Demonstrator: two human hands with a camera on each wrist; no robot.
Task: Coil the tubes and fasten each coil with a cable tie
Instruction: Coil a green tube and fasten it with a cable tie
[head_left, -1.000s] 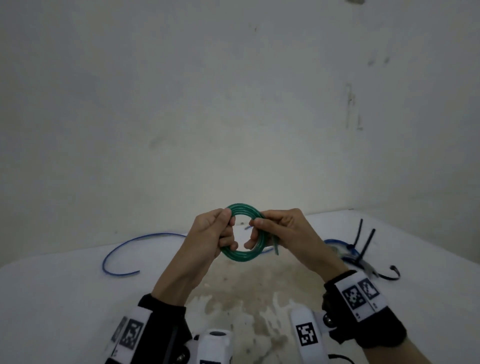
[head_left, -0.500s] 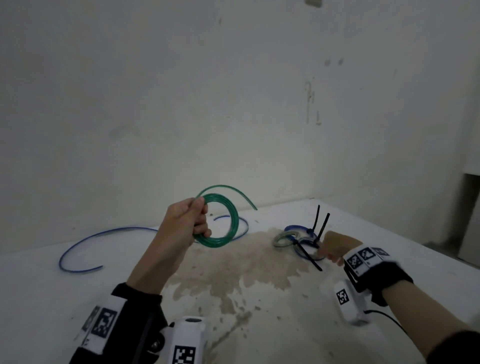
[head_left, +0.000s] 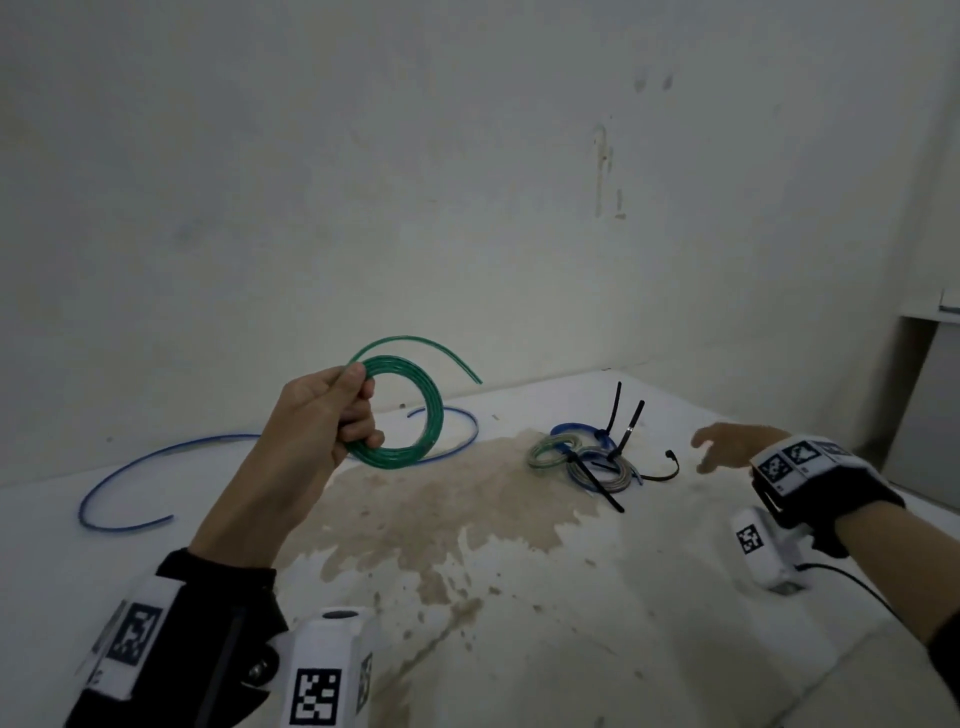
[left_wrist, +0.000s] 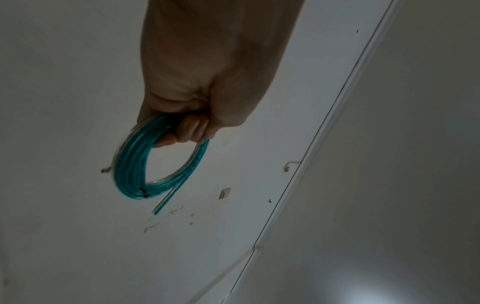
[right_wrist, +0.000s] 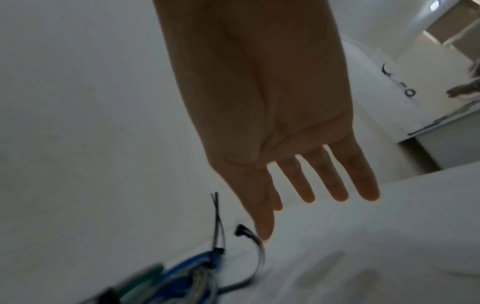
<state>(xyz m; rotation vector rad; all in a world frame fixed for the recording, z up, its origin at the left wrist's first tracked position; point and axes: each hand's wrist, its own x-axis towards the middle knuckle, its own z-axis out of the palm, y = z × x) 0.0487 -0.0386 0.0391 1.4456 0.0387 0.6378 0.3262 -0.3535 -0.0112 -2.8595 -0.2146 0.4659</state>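
Tied coils (right_wrist: 182, 281) motion-blurred and cut by lower edge, right wrist view; part of green coil (left_wrist: 132, 164) hidden within left hand (left_wrist: 207, 82); right forearm cropped, head view.

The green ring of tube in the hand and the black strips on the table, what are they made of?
The green coiled tube looks like soft, see-through plastic: glossy, with light edges showing through, and it bends into loops in the left hand. The black cable ties look like stiff matt plastic, probably nylon: thin flat strips, some standing up straight on their own. I can't be sure by looks alone.
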